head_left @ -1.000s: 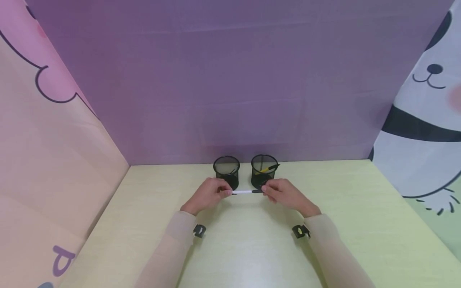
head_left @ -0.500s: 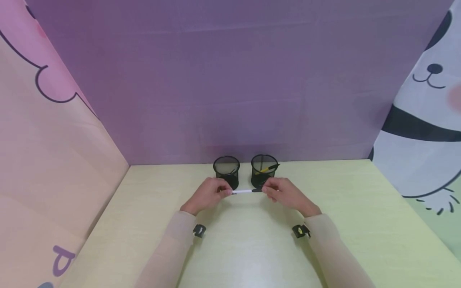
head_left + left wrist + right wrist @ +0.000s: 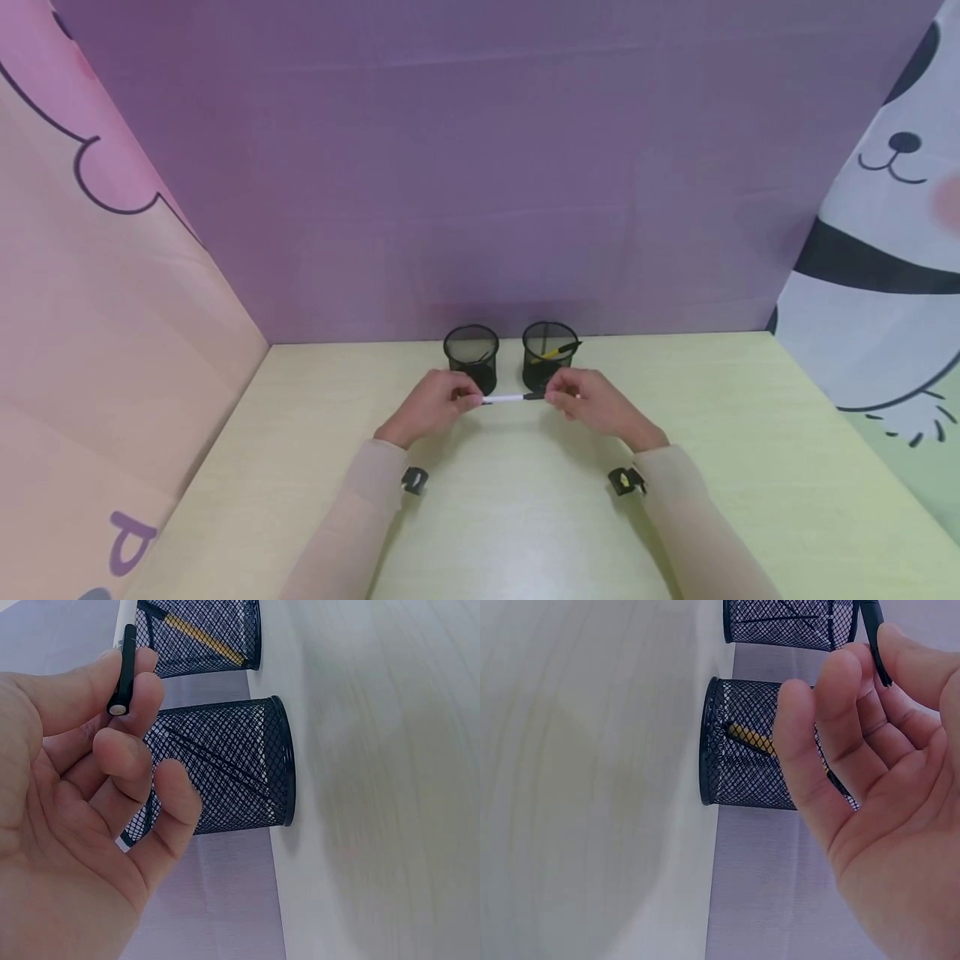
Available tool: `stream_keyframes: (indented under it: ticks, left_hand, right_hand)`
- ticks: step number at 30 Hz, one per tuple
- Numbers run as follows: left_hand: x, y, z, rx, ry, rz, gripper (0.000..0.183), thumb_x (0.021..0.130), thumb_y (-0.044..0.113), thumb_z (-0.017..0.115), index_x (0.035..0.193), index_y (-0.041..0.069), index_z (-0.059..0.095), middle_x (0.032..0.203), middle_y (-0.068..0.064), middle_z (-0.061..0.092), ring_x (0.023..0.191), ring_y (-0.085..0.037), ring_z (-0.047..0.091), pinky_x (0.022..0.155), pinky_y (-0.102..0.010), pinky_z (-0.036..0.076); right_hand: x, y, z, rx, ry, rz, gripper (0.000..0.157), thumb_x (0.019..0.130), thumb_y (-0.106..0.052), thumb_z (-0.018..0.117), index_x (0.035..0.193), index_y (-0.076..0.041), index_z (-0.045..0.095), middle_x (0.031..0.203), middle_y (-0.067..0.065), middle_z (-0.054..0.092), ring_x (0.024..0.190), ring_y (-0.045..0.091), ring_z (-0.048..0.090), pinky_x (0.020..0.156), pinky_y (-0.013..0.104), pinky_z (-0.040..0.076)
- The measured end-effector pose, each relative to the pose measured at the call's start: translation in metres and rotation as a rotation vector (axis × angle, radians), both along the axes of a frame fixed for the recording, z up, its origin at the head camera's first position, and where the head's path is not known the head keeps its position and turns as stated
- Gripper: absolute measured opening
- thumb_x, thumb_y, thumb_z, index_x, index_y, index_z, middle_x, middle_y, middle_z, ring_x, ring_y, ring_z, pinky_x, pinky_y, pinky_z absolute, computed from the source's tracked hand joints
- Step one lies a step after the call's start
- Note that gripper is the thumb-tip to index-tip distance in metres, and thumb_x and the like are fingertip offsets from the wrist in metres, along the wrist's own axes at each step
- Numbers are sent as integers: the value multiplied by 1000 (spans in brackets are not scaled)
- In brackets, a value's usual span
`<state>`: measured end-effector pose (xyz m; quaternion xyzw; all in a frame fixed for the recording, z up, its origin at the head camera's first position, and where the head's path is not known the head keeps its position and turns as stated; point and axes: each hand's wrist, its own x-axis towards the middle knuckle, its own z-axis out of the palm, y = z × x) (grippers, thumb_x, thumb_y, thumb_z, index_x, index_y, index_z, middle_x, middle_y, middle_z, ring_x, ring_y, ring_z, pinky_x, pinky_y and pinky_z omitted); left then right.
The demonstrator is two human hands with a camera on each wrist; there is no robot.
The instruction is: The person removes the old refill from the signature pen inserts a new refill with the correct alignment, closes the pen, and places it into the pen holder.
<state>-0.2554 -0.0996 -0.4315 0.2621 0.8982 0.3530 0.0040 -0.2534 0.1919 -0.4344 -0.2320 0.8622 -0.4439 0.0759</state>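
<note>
A pen (image 3: 504, 399) with a white barrel and black ends is held level between both hands, just in front of two black mesh cups. My left hand (image 3: 435, 406) pinches its left end between thumb and forefinger; a black clip (image 3: 127, 664) shows there in the left wrist view. At the other end, my right hand (image 3: 596, 407) pinches the black part (image 3: 873, 634), its other fingers loosely bent. Behind the left hand stands the left mesh cup (image 3: 472, 346), with a dark thin item inside. The right mesh cup (image 3: 536, 367) holds a yellow pen (image 3: 557, 352) with a black end.
The cups stand upright near the back of the pale tabletop (image 3: 495, 517), close to a purple backdrop (image 3: 480, 167). Printed panels flank the table, with a panda figure (image 3: 885, 333) on the right one. Each wrist wears a small black camera.
</note>
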Motion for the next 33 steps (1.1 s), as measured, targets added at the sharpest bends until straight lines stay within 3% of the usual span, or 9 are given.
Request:
stream_keyframes:
  ticks: [4,23,33]
  left_hand:
    - [-1,-1,0,-1,-10,10,6,92,16,68,92,17,74,80,10,62,72,-12,53,66,-30,46]
    - [-5,-5,-2,3,-17,15,6,92,16,68,91,18,74,81,11,63,73,-12,54,66,-29,46]
    - [-4,-5,-1,25,-12,9,6,91,15,69,90,17,74,80,10,63,72,-13,53,65,-30,46]
  right_hand:
    - [0,0,0,3,4,-15,10,96,-18,63,98,-9,63,88,19,63,68,22,59,61,38,53]
    - [-1,0,4,-2,-13,-16,8,96,-16,62,99,-9,63,88,21,62,67,21,57,59,33,51]
    - [-2,2,2,9,-5,-6,18,97,-17,61,104,-1,63,87,21,63,66,20,57,59,32,50]
